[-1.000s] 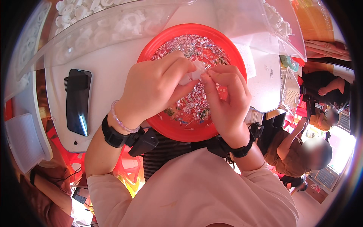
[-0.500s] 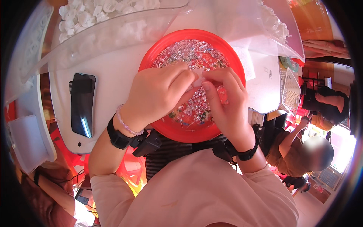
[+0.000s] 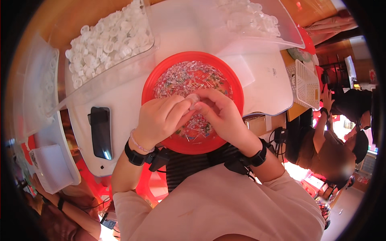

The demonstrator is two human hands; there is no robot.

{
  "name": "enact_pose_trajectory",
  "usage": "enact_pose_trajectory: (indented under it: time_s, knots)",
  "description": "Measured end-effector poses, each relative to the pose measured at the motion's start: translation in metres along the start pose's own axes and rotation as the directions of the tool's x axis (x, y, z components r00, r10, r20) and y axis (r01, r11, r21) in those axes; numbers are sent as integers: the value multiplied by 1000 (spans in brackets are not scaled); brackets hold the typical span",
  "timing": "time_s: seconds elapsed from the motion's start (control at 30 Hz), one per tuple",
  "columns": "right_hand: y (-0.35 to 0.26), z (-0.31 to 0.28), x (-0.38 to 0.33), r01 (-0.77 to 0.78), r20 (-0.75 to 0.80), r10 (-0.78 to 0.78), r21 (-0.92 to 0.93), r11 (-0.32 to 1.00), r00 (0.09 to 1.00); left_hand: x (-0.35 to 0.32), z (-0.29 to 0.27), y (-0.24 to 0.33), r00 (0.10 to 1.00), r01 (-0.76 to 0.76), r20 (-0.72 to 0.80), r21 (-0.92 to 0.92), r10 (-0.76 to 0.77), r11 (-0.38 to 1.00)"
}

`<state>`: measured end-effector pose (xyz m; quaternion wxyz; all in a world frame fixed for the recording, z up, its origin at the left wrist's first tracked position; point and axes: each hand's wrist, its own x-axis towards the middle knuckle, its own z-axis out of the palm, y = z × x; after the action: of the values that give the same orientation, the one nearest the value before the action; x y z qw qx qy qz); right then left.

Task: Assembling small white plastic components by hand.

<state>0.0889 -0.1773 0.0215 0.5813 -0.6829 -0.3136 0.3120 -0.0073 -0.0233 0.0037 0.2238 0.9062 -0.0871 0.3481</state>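
Note:
Over the red basin (image 3: 149, 88), my two hands meet fingertip to fingertip around a small round translucent white plastic piece (image 3: 194, 98). My left hand (image 3: 161, 118) grips it from the left, its fingers curled and partly covering it. From the other side, my right hand (image 3: 222, 115) pinches it between thumb and forefinger. Beneath them the basin holds a heap of clear little parts with thin wire legs (image 3: 189, 74), which look like LEDs. Whether one of these is also between my fingers cannot be seen.
Clear bins of white plastic pieces (image 3: 110, 44) stand at the far left and far right. A black phone (image 3: 101, 134) lies left of the basin. A white perforated basket (image 3: 306, 86) is at the right. Co-workers sit nearby, one right (image 3: 321, 154), one lower left, an arm (image 3: 82, 215) showing.
The view has shifted, so more of the far bins shows and the basin appears lower and further left. Both hands stay together over the basin; the white piece shows a rounder side now.

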Motion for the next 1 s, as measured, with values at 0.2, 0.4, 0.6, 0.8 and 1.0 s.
enact_pose_trajectory:
  time_s: [0.2, 0.4, 0.6, 0.8, 1.0]
  knots:
    - [7, 1, -5, 52, -35, -53, -26, 998, 998, -2, 2, 3, 999, -35, 20, 36, 34, 999]
    - [-13, -13, -21, 140, 2, -140, -77, 987, 990, 4, -5, 18, 995, -66, 74, 64, 61, 996]
    - [-23, -32, -40, 121, 72, -111, -158, 980, 991, 8, -9, 60, 992, 1, 124, 139, -18, 990]
    - [-24, -75, -39, 258, -139, -282, -166, 952, 949, -4, -8, 77, 912, 408, 52, -21, -407, 913]
    - [-62, -141, 22, 281, -261, -527, -616, 736, 809, -25, 4, 82, 794, 596, -38, -151, -607, 789]
